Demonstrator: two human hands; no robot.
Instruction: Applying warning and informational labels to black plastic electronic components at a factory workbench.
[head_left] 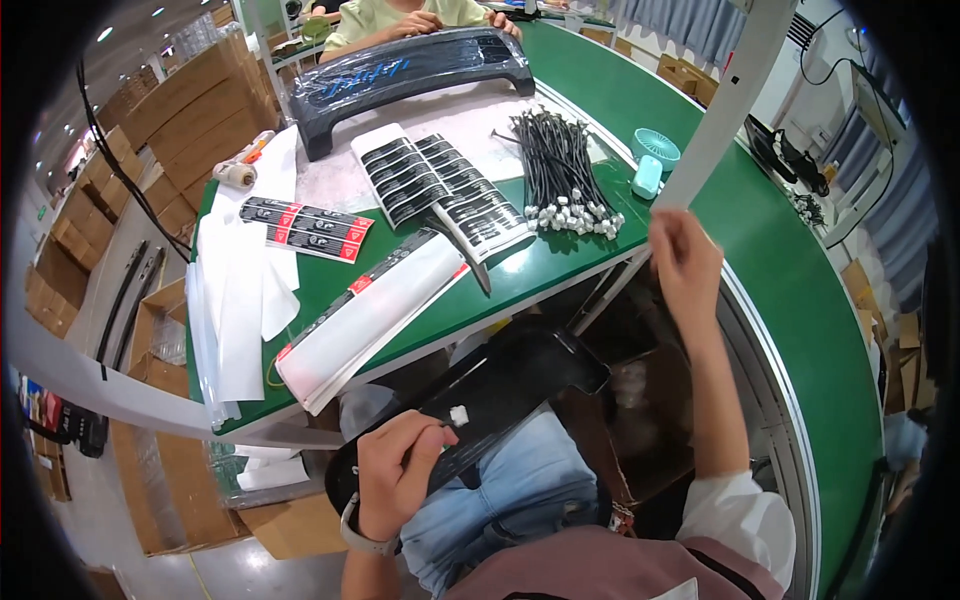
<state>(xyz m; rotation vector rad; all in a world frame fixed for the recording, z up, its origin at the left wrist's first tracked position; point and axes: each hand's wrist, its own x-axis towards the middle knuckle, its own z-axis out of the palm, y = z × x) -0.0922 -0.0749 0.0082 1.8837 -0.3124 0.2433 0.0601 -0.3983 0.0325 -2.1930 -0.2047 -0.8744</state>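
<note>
Across my lap lies a long black plastic panel (500,385), tilted, with a raised rim and its hollow side up. Over its left part is my left hand (398,465), fingers curled and thumb bent in; what they hold, if anything, is hidden. A small white connector (459,415) shows on the panel just beyond those fingers. My right hand (685,250) is raised beside the table's right corner, apart from the panel. Its fingers are bent together, and I cannot make out anything in them. Nearest to it is a bundle of black cables (560,165) with white connector ends.
On the green table (330,290) lie label sheets (440,180), scissors (470,255), white backing strips (240,310) and a tape roll (235,175). A small turquoise fan (650,165) stands by a white post (725,100). Opposite, a person touches another black panel (415,80). Cardboard boxes (200,110) are stacked left.
</note>
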